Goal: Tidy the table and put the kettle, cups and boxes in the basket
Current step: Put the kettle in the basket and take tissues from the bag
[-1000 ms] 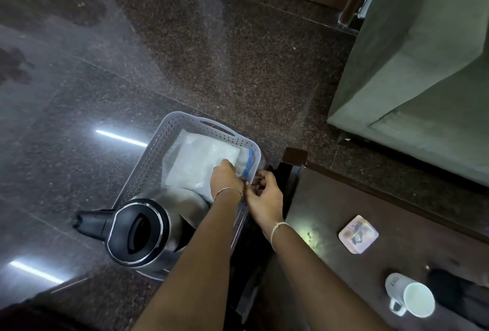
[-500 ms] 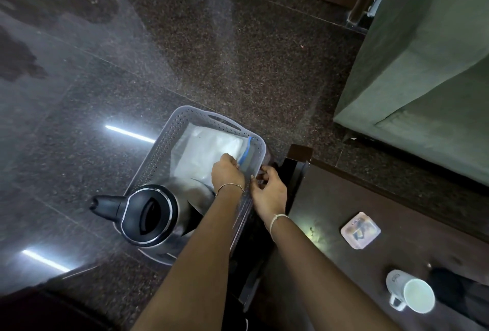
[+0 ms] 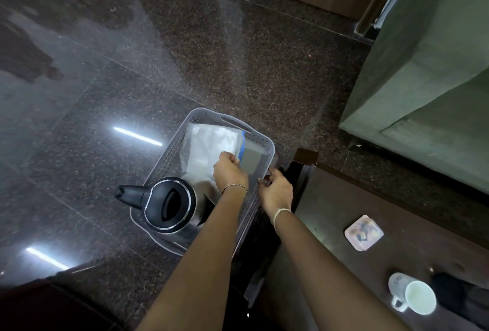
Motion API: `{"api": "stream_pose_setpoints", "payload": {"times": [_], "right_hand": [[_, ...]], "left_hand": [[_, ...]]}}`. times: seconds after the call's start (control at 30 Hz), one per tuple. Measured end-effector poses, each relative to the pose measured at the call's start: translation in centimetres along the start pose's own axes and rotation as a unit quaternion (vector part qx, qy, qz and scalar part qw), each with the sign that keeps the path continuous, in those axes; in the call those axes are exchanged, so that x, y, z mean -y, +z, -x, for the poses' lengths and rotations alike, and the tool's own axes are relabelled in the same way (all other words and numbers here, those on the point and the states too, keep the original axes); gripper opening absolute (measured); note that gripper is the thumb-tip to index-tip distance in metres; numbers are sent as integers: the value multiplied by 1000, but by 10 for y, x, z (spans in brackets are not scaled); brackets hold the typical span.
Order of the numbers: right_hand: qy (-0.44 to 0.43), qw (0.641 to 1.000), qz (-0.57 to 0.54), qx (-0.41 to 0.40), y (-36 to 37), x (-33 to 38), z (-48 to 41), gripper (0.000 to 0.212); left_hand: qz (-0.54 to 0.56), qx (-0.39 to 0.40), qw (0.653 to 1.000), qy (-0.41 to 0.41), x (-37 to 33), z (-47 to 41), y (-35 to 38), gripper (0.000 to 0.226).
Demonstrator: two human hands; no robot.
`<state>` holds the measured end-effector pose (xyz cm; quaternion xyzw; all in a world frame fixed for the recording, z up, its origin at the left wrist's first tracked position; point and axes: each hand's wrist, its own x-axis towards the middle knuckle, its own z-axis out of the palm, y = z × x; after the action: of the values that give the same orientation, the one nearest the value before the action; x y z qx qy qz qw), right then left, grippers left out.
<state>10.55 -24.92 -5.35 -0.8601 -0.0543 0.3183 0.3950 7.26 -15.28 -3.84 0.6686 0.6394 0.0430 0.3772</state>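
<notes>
Basket of pale grey perforated plastic is just beside the corner of the dark wooden table, holding a steel-and-black electric kettle at its near end and a white plastic pouch with a blue edge at its far end. The left hand pinches the pouch's near edge with curled fingers; the right hand curls its fingers over the basket's right rim. A white ceramic mug rests on the table.
</notes>
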Motion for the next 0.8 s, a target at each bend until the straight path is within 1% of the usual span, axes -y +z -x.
{"api": "stream_pose_setpoints", "payload": {"times": [0.1,0.27,0.57,0.7,0.8], "right_hand": [[0,1000,9,7,0,1,1,35],[-3,1000,29,8,0,2,1,33],[6,999,44,11,-2,6,5,34],[6,998,47,27,-6,7,7,37],[4,998,50,38,-9,8,9,40]], "left_hand": [[6,-10,1000,-1,-1,3,-3,16],[9,-24,1000,-9,-3,5,-8,23],[37,-35,999,-1,-3,9,-14,23],[53,-50,997,11,-2,14,-17,16],[68,-57,996,17,-1,18,-19,16]]}}
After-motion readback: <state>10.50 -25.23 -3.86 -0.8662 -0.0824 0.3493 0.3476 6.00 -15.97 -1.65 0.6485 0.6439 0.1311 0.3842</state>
